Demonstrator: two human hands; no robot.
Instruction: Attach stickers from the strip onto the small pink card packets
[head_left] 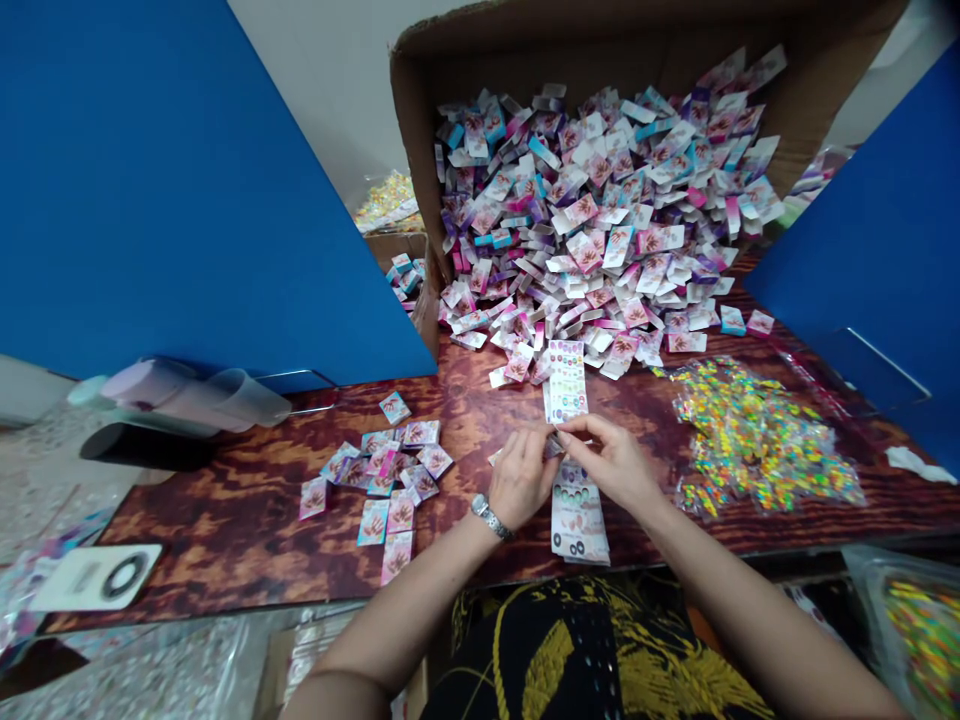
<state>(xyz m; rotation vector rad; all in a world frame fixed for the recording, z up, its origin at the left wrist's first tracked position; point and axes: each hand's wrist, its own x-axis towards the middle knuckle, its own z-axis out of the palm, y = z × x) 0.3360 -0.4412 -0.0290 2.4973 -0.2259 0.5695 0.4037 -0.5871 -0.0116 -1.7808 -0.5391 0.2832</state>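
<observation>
My left hand [523,478], with a watch [491,516] on its wrist, is closed round a small printed box [555,446], mostly hidden by the fingers. My right hand [619,468] meets it there, thumb and forefinger pinched at the box's edge. Under and beyond both hands lie stacked strips of printed paper: a near stack [579,520] by the table edge and a far stack [568,378] below the box pile. Left of my left hand, several closed small boxes [400,510] lie loosely grouped.
A large cardboard carton [416,130] on its side spills many open-flapped small boxes [592,240] onto the table [480,400]. Clear packets of colourful bits [757,435] lie right. Plastic cups [247,398] and a white phone-like object [97,578] are left. Blue panels [150,180] flank the carton.
</observation>
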